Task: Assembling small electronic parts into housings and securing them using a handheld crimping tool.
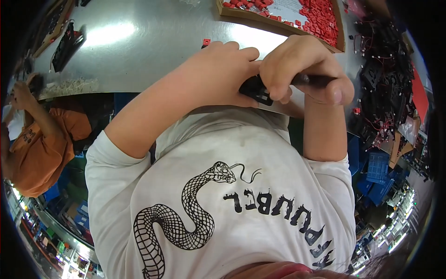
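My left hand (227, 69) is closed round a black plastic part (254, 90) at the near edge of the metal table. Much of that part is hidden under the fingers. A small red piece with black beneath it (206, 42) shows just beyond the left knuckles; I cannot tell whether it joins the held part. Right beside it, my right hand (304, 65) is curled round a dark rod-shaped handle (316, 81), its thumb stretched along the side. The right fingertips touch or nearly touch the black part. The handle's working end is out of sight.
A cardboard tray (278, 25) of small red pieces stands at the far right. Black parts with thin wires (381, 88) are heaped along the right side. On the left lies a black elongated part (67, 46). A co-worker in orange (44, 144) is at the far left.
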Motion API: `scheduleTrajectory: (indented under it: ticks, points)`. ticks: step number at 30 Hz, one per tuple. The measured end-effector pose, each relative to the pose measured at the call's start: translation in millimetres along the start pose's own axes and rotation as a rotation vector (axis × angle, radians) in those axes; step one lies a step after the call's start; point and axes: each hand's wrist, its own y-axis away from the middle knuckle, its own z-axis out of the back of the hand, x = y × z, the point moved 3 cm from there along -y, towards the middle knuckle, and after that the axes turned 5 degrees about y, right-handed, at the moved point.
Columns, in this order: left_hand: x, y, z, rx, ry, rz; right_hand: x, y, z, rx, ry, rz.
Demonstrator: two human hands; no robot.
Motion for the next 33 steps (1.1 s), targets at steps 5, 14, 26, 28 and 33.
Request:
scheduleTrajectory:
  ticks: [5, 14, 26, 28, 33]
  points:
    - [-2, 10, -1, -0.079, -0.002, 0.073, 12, 5, 7, 0.192, 0.294, 0.086]
    - [-18, 19, -10, -0.206, -0.125, 0.137, 13, 54, -4, -0.482, 0.180, 0.456]
    - [-20, 16, -11, -0.180, -0.101, 0.186, 3, 58, -1, -0.399, 0.169, 0.481]
    - [-20, 16, -12, -0.198, -0.106, 0.179, 4, 59, -1, -0.455, 0.142, 0.466]
    - [-20, 17, -12, -0.169, -0.131, 0.200, 7, 59, -2, -0.529, 0.092, 0.426]
